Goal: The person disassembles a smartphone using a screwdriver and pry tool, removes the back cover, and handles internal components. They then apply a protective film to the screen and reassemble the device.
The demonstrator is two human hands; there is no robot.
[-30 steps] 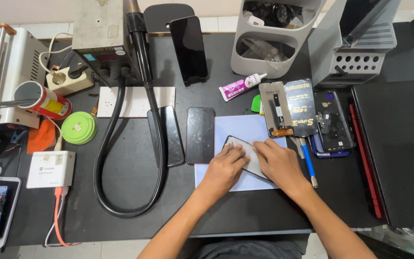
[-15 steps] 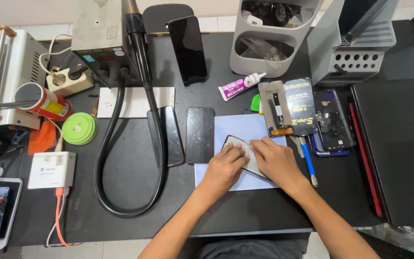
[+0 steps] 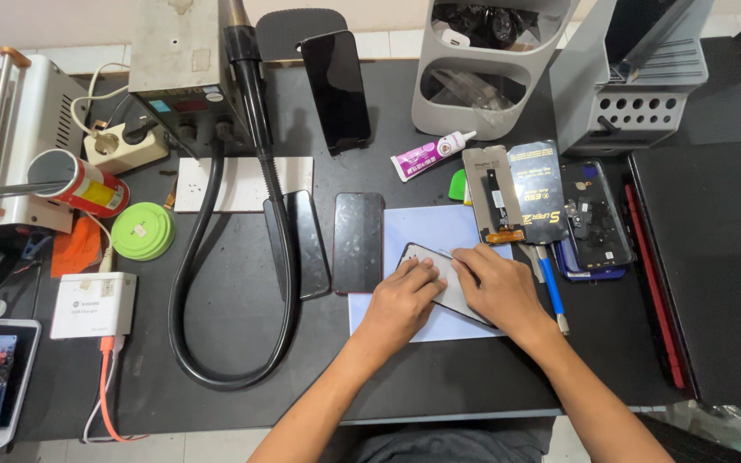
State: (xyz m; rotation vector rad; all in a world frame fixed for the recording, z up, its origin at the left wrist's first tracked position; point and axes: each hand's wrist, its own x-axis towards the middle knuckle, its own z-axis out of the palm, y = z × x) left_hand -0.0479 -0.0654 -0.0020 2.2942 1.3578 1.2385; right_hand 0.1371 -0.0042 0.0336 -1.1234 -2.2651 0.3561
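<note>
**Glass, paper and matt black**

Under your fingers (image 3: 426, 273) lies a thin glass panel (image 3: 448, 283), smooth with a dull sheen, on a matt pale-blue paper sheet (image 3: 422, 231). The surface (image 3: 216, 377) you work on looks matt black and faintly scuffed. Beside the sheet, the dark phone (image 3: 358, 242) shows glossy, smudged glass. The thick black hose (image 3: 190, 283) looks like rubber, semi-matt. The grey organiser (image 3: 508, 111) is smooth matt plastic, and the laptop lid (image 3: 713, 257) is matt black plastic.

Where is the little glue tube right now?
The glue tube lies on the black desk beyond the hands, just below the grey organiser.
</note>
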